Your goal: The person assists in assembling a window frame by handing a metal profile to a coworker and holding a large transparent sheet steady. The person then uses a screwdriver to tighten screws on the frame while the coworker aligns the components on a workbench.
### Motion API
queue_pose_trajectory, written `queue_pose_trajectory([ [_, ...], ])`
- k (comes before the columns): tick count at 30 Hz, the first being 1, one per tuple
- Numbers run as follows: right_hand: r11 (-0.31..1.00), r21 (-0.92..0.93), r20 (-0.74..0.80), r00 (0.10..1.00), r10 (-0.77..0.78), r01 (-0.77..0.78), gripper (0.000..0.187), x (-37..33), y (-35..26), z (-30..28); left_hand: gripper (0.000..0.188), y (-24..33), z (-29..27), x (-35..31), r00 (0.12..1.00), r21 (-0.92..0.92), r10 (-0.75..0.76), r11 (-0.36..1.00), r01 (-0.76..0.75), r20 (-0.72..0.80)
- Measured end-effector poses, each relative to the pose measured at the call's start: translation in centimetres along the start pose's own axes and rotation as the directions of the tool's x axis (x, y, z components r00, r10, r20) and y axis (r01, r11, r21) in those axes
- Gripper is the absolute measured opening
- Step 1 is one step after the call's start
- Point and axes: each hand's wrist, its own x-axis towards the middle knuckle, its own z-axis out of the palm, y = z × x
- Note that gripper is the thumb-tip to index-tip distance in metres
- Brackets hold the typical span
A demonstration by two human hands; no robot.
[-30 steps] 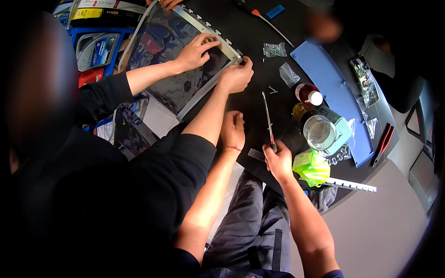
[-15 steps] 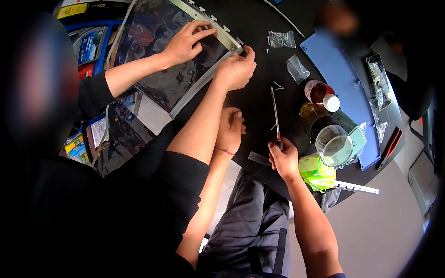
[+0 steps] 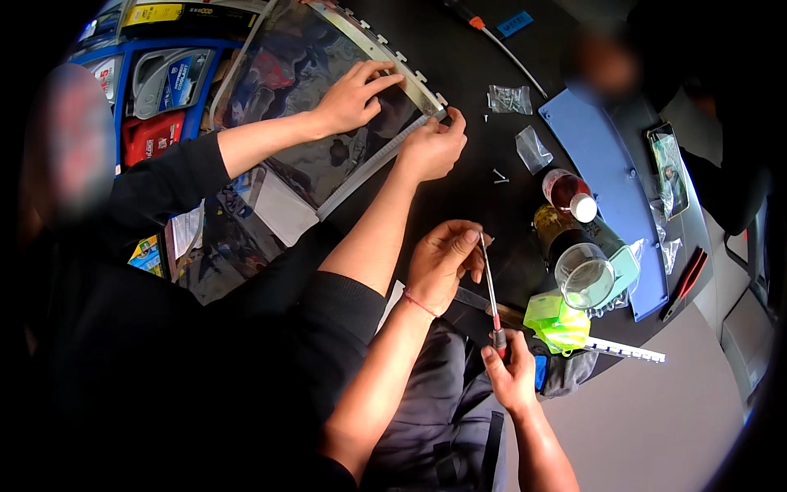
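Observation:
My right hand [image 3: 515, 373] grips the red and dark handle of a screwdriver [image 3: 492, 287], its thin shaft pointing away from me. At the shaft's far end, the fingers of my left hand [image 3: 440, 264] close in a pinch against the tip. Something small may be between them, but I cannot make it out. A red band circles my left wrist. To the left, a co-worker's two hands [image 3: 354, 102] [image 3: 432, 150] rest on a clear plastic sheet [image 3: 287, 148] along its pale, clipped edge strip [image 3: 381, 61].
Loose screws [image 3: 501, 177], small bags [image 3: 510, 100] [image 3: 533, 150] and another screwdriver [image 3: 512, 56] lie on the dark table. A red bottle [image 3: 566, 190], clear cup [image 3: 584, 275], blue panel [image 3: 611, 189], phone [image 3: 668, 168] and red-handled pliers [image 3: 687, 283] are at right. A yellow-green bundle [image 3: 557, 322] sits near the edge.
My left hand has risen from the table edge and closed at the screwdriver's tip. My right hand has drawn the screwdriver nearer to me. The view has shifted slightly.

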Motion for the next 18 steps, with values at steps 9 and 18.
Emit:
queue_pose_trajectory([
  [9,0.998,0.009,-0.001,0.998,-0.061,0.061,0.034,-2.7,-0.7,-0.1,0.016,0.9,-0.7,-0.9,0.99,-0.096,-0.074,0.992,0.086,0.12],
  [18,0.986,-0.14,-0.176,0.977,-0.119,0.095,0.033,-4.0,0.0,-1.1,0.017,0.0,-1.3,-1.0,0.956,0.032,-0.207,0.978,0.205,0.21],
])
